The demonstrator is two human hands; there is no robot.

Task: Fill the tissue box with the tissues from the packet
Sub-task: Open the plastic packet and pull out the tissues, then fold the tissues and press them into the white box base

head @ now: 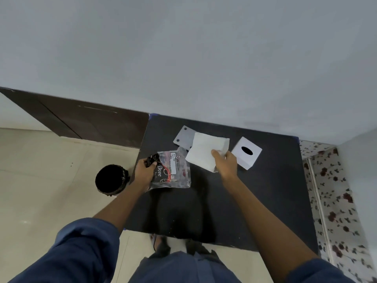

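Tissue stack [206,150] is out of the packet [173,170], pinched in our right hand [225,164], just left of the tissue box [246,153]. Left hand [144,170] grips the packet, further left. Next, probably: box flipped w/ open base up, stack pushed in square.

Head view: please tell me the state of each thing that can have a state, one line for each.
Packet: emptied, lying on the table, gripped by the left hand.
Tissues: out of the packet, one stack, held by the right hand.
Tissue box: on the table, no tissue showing at its opening.
Grey plate: flat, partly under the tissues.
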